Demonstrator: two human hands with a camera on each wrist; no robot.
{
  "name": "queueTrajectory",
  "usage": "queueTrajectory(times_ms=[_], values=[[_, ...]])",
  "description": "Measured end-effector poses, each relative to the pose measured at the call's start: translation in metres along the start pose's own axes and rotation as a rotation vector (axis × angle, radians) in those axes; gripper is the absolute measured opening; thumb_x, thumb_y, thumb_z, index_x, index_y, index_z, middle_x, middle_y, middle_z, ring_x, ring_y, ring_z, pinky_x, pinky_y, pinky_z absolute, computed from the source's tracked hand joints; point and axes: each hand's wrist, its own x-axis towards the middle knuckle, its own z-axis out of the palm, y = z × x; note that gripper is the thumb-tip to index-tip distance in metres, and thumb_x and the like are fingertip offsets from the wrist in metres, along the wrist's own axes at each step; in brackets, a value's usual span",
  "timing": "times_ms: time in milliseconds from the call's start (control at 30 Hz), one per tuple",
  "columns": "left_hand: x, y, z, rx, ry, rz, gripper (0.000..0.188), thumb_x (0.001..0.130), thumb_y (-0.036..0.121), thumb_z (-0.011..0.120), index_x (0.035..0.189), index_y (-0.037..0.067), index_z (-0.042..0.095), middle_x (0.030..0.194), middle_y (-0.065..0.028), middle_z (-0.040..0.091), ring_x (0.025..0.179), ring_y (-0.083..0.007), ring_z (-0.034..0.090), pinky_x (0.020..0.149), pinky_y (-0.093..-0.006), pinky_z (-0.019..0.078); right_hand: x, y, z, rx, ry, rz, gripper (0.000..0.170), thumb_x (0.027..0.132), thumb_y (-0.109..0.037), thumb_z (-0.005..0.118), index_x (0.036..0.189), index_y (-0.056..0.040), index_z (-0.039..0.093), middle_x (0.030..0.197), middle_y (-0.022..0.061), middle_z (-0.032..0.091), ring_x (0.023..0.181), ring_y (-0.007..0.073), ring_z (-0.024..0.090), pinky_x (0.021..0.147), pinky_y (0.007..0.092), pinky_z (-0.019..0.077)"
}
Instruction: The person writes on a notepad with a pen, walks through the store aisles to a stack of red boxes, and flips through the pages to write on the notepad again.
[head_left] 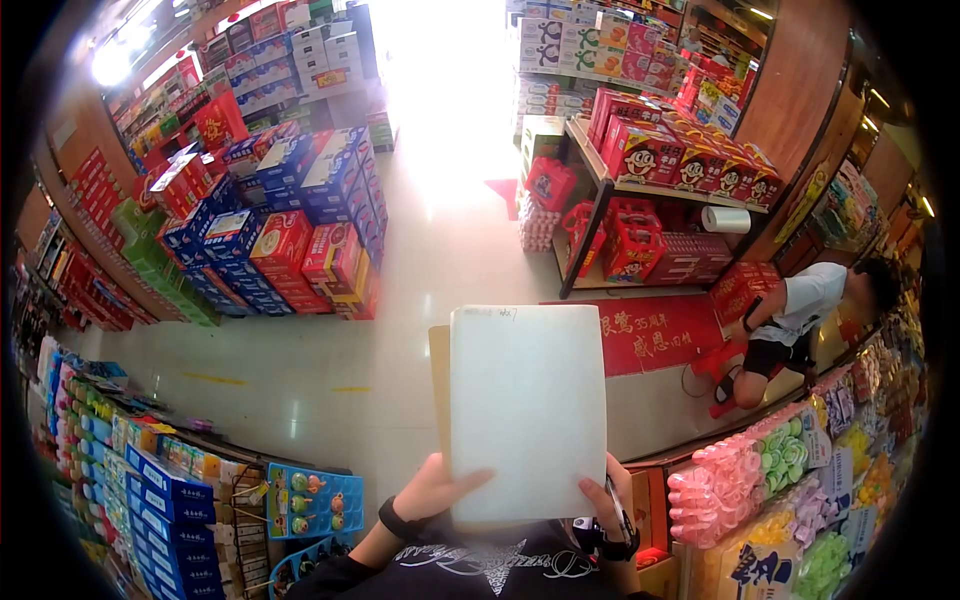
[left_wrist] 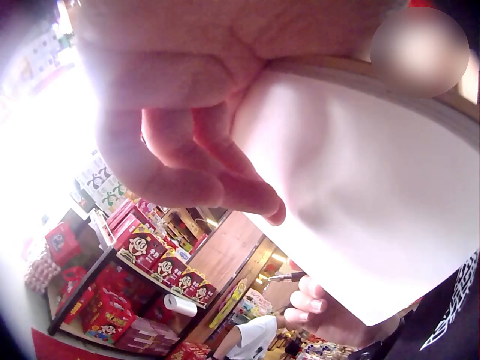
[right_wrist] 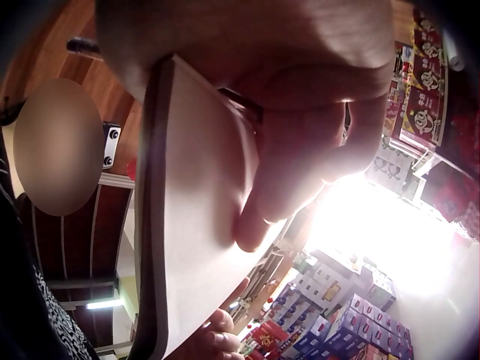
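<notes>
A pad of white paper (head_left: 528, 410) with a brown backing is held up in front of the person's dark shirt, with small handwriting along its top edge. The left hand (head_left: 436, 491) grips its lower left side, thumb on the front; in the left wrist view that hand's fingers (left_wrist: 251, 196) curl against the pad (left_wrist: 360, 187). At the lower right edge the right hand (head_left: 608, 497) pinches the pad and also has a pen (head_left: 624, 517) in it. The right wrist view shows the right hand's fingers (right_wrist: 289, 169) bent against the pad's surface (right_wrist: 196, 202).
Stacked blue and red cartons (head_left: 305, 225) stand at the left, and a shelf of red boxes (head_left: 690, 170) at the right. A person in a white shirt (head_left: 800, 305) sits low at the right. Packaged goods (head_left: 740, 480) fill the near right; blue boxes (head_left: 180, 500) the near left.
</notes>
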Motion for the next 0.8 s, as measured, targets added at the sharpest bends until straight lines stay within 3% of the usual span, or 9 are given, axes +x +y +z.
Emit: queueTrajectory(times_ms=[800], values=[[0.0023,0.0014,0.0045,-0.018,-0.008,0.012,0.023,0.087,0.009,0.056,0.105,-0.006,0.055,0.093,-0.0065,0.061,0.085,-0.0122,0.055,0.075,-0.026,0.0459,0.0001,-0.0057,-0.004,-0.01,-0.002,0.016,0.028,0.08,-0.009,0.061,0.104,0.0039,0.053,0.087,0.0103,0.063,0.078,0.0124,0.057,0.07,0.0261,0.0463]])
